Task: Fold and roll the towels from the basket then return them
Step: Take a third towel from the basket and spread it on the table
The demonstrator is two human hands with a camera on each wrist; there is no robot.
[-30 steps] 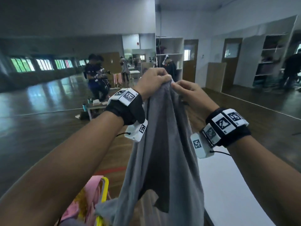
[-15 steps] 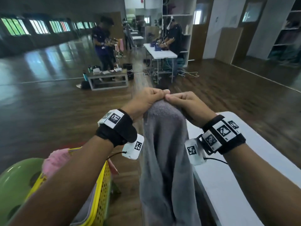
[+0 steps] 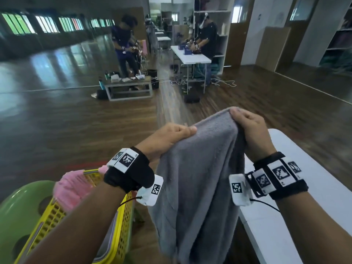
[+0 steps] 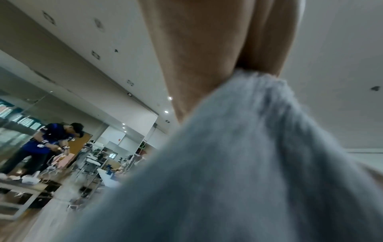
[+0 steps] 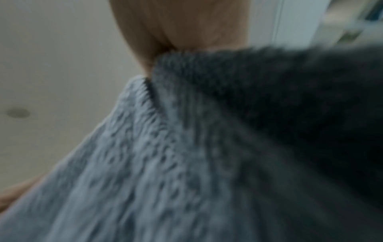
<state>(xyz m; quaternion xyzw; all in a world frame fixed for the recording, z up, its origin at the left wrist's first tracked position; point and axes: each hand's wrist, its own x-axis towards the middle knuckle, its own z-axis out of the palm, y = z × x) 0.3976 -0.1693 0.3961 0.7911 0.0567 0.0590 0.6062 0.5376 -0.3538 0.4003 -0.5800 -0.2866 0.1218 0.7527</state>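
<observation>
The grey towel [image 3: 200, 178] is held aloft by its top edge, pinched by the left hand [image 3: 167, 139] and right hand [image 3: 249, 130], between basket [image 3: 122, 225] and bench [image 3: 285, 216]. Its bunched hanging end could be folded crooked or snagged on the bench edge.

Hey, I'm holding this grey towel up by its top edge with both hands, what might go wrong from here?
The grey towel hangs in the gap between the yellow basket and the white table, so its lower end may snag either one. The left hand and right hand pinch only the top edge, which might slip.
</observation>
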